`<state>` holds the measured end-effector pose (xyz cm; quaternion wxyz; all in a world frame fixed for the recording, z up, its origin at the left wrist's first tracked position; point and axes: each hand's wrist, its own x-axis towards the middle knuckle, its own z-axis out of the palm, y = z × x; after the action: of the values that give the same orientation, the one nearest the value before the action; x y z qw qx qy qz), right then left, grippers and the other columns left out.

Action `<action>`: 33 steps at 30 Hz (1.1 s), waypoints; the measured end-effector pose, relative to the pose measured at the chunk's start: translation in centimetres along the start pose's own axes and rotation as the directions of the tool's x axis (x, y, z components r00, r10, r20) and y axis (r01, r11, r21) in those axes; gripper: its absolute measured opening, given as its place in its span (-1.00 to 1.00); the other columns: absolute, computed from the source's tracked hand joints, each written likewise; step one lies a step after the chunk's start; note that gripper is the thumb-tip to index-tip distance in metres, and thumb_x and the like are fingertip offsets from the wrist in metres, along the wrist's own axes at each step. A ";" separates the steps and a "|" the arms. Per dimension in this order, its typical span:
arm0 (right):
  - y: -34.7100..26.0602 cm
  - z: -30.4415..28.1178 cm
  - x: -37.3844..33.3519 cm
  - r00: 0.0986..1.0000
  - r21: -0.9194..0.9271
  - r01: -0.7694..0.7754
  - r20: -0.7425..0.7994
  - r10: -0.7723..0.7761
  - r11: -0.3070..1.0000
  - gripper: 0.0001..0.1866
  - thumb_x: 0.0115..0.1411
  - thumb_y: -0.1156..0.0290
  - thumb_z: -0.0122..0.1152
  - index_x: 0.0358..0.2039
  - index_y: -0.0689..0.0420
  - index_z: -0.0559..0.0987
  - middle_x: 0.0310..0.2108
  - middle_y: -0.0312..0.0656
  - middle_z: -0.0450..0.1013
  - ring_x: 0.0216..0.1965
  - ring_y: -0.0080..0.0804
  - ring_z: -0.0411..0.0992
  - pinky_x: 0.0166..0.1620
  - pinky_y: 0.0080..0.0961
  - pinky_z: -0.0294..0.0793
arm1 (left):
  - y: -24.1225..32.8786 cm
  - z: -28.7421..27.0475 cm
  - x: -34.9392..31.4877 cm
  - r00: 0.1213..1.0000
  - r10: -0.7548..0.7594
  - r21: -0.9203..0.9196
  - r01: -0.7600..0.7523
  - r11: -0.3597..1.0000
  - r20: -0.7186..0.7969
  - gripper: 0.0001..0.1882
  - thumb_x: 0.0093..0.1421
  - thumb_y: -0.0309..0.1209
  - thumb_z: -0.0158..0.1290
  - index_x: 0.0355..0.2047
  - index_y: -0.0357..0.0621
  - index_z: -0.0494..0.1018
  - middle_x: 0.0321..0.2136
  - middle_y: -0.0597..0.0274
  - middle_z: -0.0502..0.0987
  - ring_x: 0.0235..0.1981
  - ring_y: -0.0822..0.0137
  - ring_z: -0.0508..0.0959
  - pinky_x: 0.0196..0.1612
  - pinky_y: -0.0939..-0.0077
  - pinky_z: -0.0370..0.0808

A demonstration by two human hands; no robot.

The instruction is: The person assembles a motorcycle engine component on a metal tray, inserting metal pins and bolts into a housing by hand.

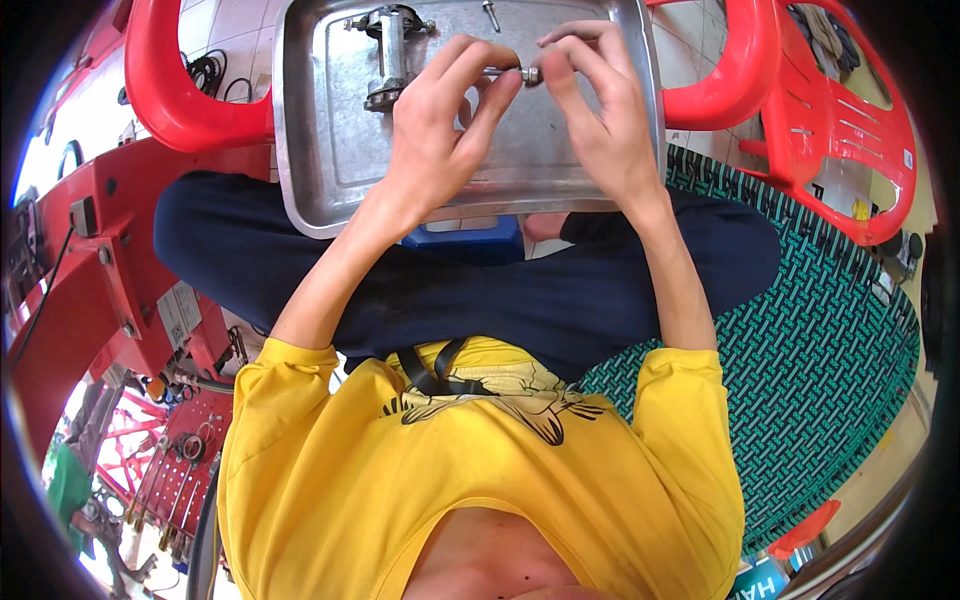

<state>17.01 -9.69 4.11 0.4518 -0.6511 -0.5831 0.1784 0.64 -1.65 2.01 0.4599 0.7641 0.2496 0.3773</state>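
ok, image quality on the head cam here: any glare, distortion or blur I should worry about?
Head view: strong fisheye, the metal tray edges bow and the corners go black; soft glare on the tray floor, blown-out white at the left rim; left hand, right hand and the small bolt pinched between their fingers are sharp, with no motion blur visible; the tool board at lower left is smeared.

Scuffed matt metal tray [330,150], glossy plastic chair [830,110]

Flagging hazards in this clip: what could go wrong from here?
1. The small bolt, pinched between fingertips of the left hand and right hand, could slip from the grip.
2. The tray seems to rest on the lap; a knee shift might spill the metal part and loose bolt.
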 end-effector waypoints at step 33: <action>0.8 -0.6 0.0 0.980 0.201 -0.172 0.139 0.145 0.964 -0.75 0.22 0.24 0.39 -0.22 0.14 0.64 -0.15 -0.25 0.45 -0.08 -0.46 0.47 -0.05 -0.48 0.50 | -0.4 -0.5 0.0 0.978 0.198 0.164 -0.184 0.969 -0.072 -0.77 0.12 -0.59 0.26 -0.19 -0.11 0.62 -0.13 0.15 0.47 -0.25 0.33 0.55 -0.39 0.55 0.48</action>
<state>17.92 -9.79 3.79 0.4659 -0.6317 -0.5335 0.3150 0.22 -1.15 1.80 0.3485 0.8010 0.2238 0.4322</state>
